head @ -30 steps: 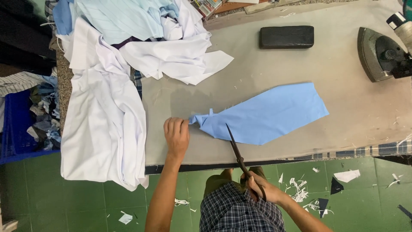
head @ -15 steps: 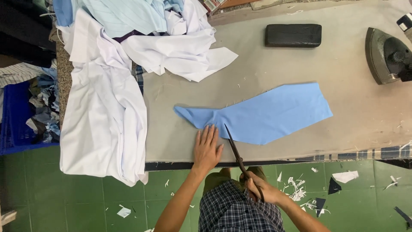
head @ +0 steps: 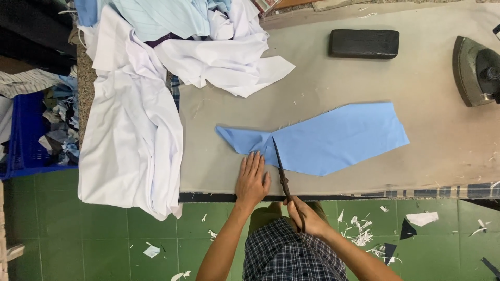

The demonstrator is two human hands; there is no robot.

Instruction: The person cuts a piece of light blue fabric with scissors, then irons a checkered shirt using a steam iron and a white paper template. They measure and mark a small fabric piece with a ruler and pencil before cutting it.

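Note:
A long piece of light blue cloth (head: 333,138) lies flat on the beige table top (head: 364,78), its narrow end pointing left. My left hand (head: 252,180) rests palm down with fingers together, its fingertips touching the near edge of the cloth's narrow end. My right hand (head: 304,214) is at the table's front edge, gripping the handles of dark scissors (head: 279,167). The blades reach up over the cloth just right of my left hand.
White and pale blue garments (head: 172,57) are heaped at the table's left and hang over its edge. A black block (head: 363,43) and an iron (head: 476,70) sit at the far right. A blue crate (head: 28,140) holds scraps; cloth offcuts litter the green floor (head: 104,239).
The cloth's left tip was spread out, then shifted right. My left hand moved from the tip rightward, close beside the scissors. The scissors stay angled over the cloth.

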